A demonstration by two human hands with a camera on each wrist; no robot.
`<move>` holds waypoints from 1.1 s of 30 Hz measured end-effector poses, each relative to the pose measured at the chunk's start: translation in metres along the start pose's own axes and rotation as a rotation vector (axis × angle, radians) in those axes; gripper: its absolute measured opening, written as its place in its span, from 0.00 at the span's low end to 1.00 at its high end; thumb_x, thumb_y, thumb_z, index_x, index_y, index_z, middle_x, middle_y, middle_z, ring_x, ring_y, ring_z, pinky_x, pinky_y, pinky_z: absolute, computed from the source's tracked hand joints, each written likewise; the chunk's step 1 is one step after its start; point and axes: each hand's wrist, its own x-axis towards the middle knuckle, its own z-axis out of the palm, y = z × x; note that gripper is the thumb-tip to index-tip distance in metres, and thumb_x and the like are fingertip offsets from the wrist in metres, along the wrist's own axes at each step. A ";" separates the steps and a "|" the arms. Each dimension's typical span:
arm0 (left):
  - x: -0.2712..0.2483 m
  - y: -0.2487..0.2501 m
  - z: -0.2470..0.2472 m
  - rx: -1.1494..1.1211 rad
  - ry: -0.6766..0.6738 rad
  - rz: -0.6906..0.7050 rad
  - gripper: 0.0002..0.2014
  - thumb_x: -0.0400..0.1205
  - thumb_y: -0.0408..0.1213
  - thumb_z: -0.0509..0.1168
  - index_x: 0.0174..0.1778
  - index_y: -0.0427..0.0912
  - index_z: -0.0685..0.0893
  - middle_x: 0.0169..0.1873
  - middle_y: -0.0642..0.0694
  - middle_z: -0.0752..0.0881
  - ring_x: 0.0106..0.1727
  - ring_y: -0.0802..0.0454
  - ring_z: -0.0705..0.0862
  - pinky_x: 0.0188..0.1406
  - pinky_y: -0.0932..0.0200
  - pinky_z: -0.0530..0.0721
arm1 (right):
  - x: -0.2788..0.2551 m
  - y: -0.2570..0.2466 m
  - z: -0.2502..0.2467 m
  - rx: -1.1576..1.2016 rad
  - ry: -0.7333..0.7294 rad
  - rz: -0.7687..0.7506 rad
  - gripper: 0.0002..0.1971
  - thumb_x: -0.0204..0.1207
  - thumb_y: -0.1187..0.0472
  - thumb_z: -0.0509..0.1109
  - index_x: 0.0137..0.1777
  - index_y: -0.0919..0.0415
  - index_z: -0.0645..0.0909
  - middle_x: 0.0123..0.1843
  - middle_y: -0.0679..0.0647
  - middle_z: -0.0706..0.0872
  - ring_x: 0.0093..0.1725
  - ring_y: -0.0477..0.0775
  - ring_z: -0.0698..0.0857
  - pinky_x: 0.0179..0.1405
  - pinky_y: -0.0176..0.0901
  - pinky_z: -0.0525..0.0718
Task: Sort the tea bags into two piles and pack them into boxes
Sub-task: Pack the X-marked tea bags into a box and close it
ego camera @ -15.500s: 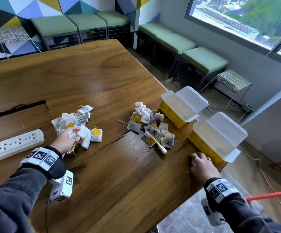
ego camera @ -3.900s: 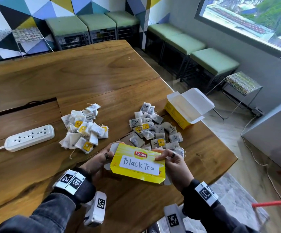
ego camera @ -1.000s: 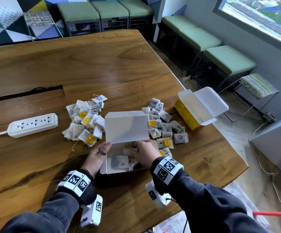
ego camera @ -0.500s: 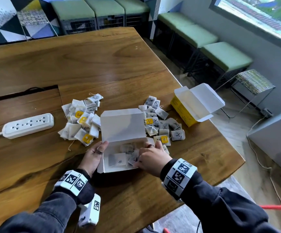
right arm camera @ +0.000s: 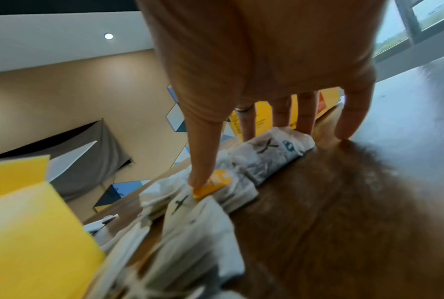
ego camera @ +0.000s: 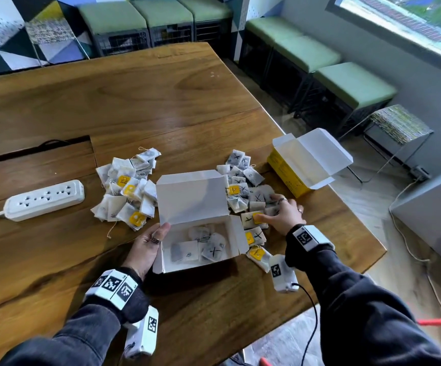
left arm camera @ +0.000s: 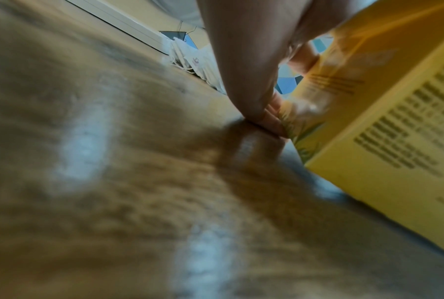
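Power strip (ego camera: 44, 199) is lying far left on the table (ego camera: 140, 101). Plain pile (ego camera: 128, 188) is sitting beside the open box (ego camera: 195, 223). Left hand (ego camera: 146, 245), fingers extended, is bracing the box's left wall. Right hand (ego camera: 280, 215), fingers spread, is pressing down on the X-marked pile (ego camera: 248, 191). Second box (ego camera: 301, 161) is standing open farthest right.

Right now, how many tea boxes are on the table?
2. One open box lies near the table's front edge between the two tea bag piles, steadied by the left hand. The other open yellow box sits at the table's right edge. None seem hidden.
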 end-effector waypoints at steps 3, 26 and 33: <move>0.003 -0.004 -0.002 0.000 -0.008 -0.007 0.05 0.83 0.36 0.60 0.44 0.48 0.81 0.45 0.55 0.83 0.50 0.57 0.80 0.55 0.64 0.73 | -0.003 -0.005 0.009 0.096 0.003 -0.036 0.36 0.61 0.44 0.81 0.69 0.46 0.72 0.64 0.56 0.72 0.69 0.60 0.66 0.68 0.53 0.73; 0.003 -0.003 -0.004 0.025 -0.020 -0.022 0.08 0.82 0.39 0.61 0.52 0.42 0.83 0.53 0.48 0.84 0.57 0.55 0.80 0.65 0.61 0.70 | -0.073 -0.046 -0.054 0.382 -0.028 -0.489 0.05 0.73 0.63 0.74 0.39 0.53 0.82 0.39 0.55 0.87 0.31 0.39 0.85 0.34 0.32 0.86; -0.001 0.001 -0.002 -0.003 -0.036 -0.033 0.08 0.83 0.37 0.59 0.44 0.46 0.85 0.37 0.58 0.90 0.44 0.58 0.86 0.44 0.68 0.82 | -0.103 -0.103 0.009 0.147 -0.483 -0.546 0.05 0.72 0.59 0.75 0.45 0.58 0.83 0.42 0.57 0.89 0.36 0.50 0.87 0.40 0.43 0.89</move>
